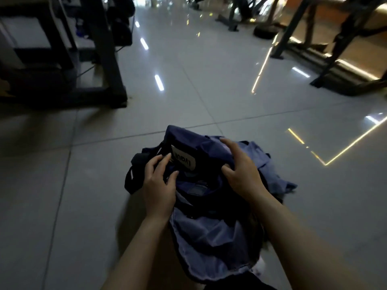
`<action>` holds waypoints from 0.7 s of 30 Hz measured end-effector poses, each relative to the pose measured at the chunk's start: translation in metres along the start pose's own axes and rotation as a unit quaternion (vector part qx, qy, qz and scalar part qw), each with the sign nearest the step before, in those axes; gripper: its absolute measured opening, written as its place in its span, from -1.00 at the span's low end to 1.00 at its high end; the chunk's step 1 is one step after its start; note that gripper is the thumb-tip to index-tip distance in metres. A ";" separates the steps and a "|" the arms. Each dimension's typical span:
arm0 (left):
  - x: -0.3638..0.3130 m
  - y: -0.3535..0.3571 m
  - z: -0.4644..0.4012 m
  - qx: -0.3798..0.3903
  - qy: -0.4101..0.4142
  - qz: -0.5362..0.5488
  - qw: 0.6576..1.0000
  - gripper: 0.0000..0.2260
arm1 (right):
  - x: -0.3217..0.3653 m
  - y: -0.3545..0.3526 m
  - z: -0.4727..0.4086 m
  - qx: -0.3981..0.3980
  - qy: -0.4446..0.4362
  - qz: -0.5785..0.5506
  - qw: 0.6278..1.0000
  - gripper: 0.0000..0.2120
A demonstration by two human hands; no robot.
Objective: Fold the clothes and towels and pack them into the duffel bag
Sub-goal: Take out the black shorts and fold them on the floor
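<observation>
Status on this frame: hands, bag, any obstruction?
Left hand gripping duffel bag edge. Right hand clutching bag top. Blue garment bunched beside bag. Nothing in the way.

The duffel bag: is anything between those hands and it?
Nothing visible. The left hand and the right hand are already gripping the duffel bag on either side of its white label. Blue cloth lies just right of it.

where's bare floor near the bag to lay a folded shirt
Bare tiled floor lies left of the duffel bag, up to the dark stand, and ahead of it. The right side is crowded: blue clothes are heaped against the bag, where the left hand and right hand grip.
</observation>
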State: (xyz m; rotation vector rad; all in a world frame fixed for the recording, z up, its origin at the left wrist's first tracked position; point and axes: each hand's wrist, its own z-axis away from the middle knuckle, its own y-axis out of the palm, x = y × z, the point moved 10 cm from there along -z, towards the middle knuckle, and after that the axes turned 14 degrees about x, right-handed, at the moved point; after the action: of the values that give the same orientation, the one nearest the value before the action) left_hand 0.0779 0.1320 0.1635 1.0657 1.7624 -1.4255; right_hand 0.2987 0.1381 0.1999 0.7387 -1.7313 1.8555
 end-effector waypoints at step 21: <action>-0.420 0.318 0.130 0.269 0.436 0.105 0.853 -0.64 | -0.160 -0.336 0.415 -0.426 0.295 0.032 0.855 -0.44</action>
State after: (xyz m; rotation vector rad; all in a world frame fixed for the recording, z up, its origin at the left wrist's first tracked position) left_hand 0.5554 -0.0513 0.3447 2.4260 1.7128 -1.4265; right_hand 0.6673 -0.2499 0.3559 -0.2308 -1.8647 0.9685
